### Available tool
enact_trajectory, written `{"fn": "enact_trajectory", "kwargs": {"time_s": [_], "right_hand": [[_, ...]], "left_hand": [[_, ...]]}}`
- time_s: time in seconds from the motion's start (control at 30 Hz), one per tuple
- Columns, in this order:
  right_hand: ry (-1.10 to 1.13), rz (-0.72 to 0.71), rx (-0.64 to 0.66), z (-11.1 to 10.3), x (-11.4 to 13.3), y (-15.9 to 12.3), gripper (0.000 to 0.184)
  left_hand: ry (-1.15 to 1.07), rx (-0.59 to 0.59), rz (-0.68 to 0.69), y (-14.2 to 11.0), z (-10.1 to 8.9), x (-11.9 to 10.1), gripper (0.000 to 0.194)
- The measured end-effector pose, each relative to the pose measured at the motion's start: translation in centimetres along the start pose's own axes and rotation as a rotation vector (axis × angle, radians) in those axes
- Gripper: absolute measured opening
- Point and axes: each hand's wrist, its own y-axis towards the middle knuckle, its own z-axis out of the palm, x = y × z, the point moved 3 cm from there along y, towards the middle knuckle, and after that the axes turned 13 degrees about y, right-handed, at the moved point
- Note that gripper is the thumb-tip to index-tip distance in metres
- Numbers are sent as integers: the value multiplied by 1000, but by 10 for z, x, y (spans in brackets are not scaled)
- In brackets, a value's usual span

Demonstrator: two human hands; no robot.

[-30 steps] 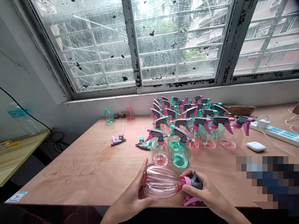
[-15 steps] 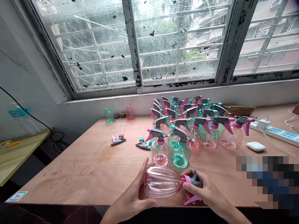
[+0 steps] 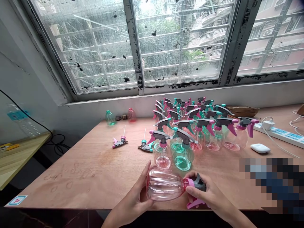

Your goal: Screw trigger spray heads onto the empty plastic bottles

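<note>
A clear pink spray bottle (image 3: 165,185) lies sideways between my hands above the table's front edge. My left hand (image 3: 136,193) is wrapped round its base end. At the neck, my right hand (image 3: 204,190) grips the pink collar and the grey spray head, whose pink trigger (image 3: 196,203) points down. Just beyond stand upright spray bottles, the nearest a pink one (image 3: 163,155) and a green one (image 3: 182,156). Two loose spray heads with dip tubes, one pink and grey (image 3: 120,143) and one green and grey (image 3: 145,145), lie on the table to the left.
Several more spray bottles (image 3: 201,117) crowd behind. A green bottle (image 3: 110,118) and a pink bottle (image 3: 131,116) without heads stand at the back left. A white earbud case (image 3: 260,148) and a power strip (image 3: 288,135) lie on the right. A blurred patch covers the lower right.
My left thumb has drawn in slightly toward the bottle's base, and the bottle has turned a little about its length. My right hand keeps its place at the neck.
</note>
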Motion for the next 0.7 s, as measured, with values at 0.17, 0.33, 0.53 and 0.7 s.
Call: {"fn": "enact_trajectory", "kwargs": {"time_s": [0.17,0.33,0.53,0.7], "right_hand": [[-12,28,10,0,-1,-1,42],[-39,29,-8,1,0,-2,44],[-45,9,8,-2,-3,0,42],[-72,-10,-26,-2,-2,-1,42]], "left_hand": [[-45,12,-35,3,1,-1,108],[-61,23,-26,2,1,-3,104],[5,-6,9,1,0,-4,99],[-5,17,-20,1,0,-1,109]]}}
